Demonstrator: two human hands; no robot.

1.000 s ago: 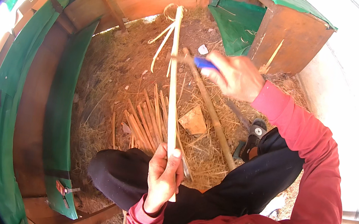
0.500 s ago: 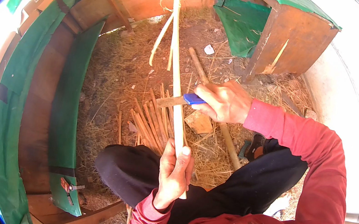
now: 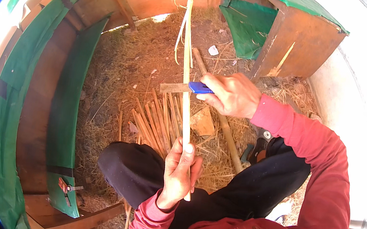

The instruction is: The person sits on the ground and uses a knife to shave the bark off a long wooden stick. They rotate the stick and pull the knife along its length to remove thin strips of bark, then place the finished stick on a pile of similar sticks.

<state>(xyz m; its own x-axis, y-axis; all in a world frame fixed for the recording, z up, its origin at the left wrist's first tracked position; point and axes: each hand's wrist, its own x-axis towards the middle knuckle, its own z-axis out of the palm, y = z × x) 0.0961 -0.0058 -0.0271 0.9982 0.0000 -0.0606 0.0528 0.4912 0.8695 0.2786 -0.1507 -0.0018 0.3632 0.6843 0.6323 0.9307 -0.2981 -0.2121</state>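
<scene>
My left hand (image 3: 180,168) is closed around the near end of a long pale wooden strip (image 3: 185,122), thumb on top. The strip points away from me, and thin curled shavings (image 3: 179,43) hang at its far end. In my right hand (image 3: 235,96) is a knife (image 3: 200,88) with a blue handle. Its dull, rusty-looking blade (image 3: 174,88) lies across the strip, roughly midway along it. Under the strip, several split wooden sticks (image 3: 152,122) lie in a bundle on the ground, beyond my bent left knee.
A long wooden pole (image 3: 231,142) and a wood block (image 3: 203,121) lie on the straw-strewn ground. A green-covered wooden bench (image 3: 70,98) runs along the left, with a small red-and-metal tool (image 3: 69,188) on it. At the far right stands a wooden cabinet (image 3: 301,44) with green covering.
The knife and my right hand have moved slightly away from me along the strip. The strip's far end has swung a little right, and its hanging shavings have shifted.
</scene>
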